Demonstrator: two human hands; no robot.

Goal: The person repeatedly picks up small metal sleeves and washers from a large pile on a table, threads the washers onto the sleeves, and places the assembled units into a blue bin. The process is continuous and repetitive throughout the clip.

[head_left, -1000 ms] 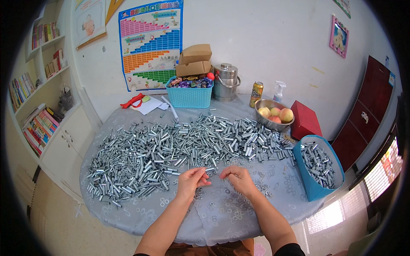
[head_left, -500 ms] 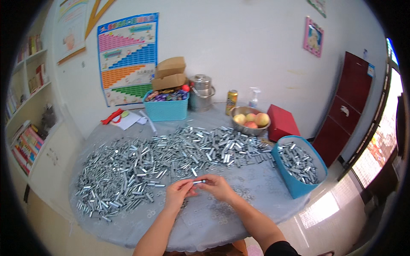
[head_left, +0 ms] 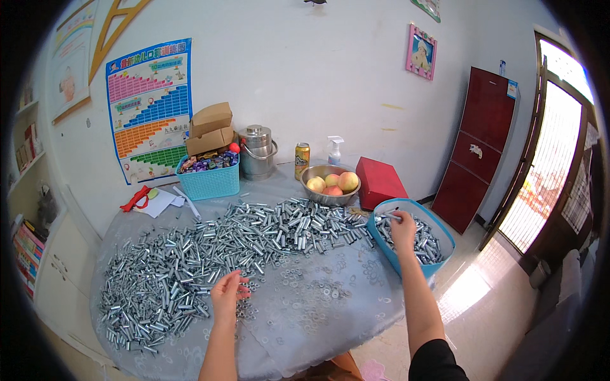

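Note:
A wide heap of short silver metal tubes (head_left: 210, 254) covers the round table (head_left: 305, 336), which has a grey patterned cloth on it. Small flat washers (head_left: 318, 289) lie scattered in front of the heap. My left hand (head_left: 229, 293) rests at the heap's near edge, fingers loosely bent and apart, fingertips over the washers. My right hand (head_left: 401, 227) reaches out over a blue plastic basket (head_left: 438, 228) at the table's right edge. It pinches one silver tube (head_left: 386, 216) above the several tubes lying in the basket.
At the back stand a teal basket (head_left: 210, 181) topped with cardboard boxes, a steel pot (head_left: 257, 152), a drink can (head_left: 302, 160), a spray bottle (head_left: 334, 151), a bowl of fruit (head_left: 330, 184) and a red box (head_left: 379, 181). Papers and red scissors (head_left: 136, 198) lie back left. A dark red cabinet (head_left: 486, 146) stands right.
Both hands were together at the table's front middle. My right hand has since swung right to the blue basket with a tube, and my left hand stays by the heap.

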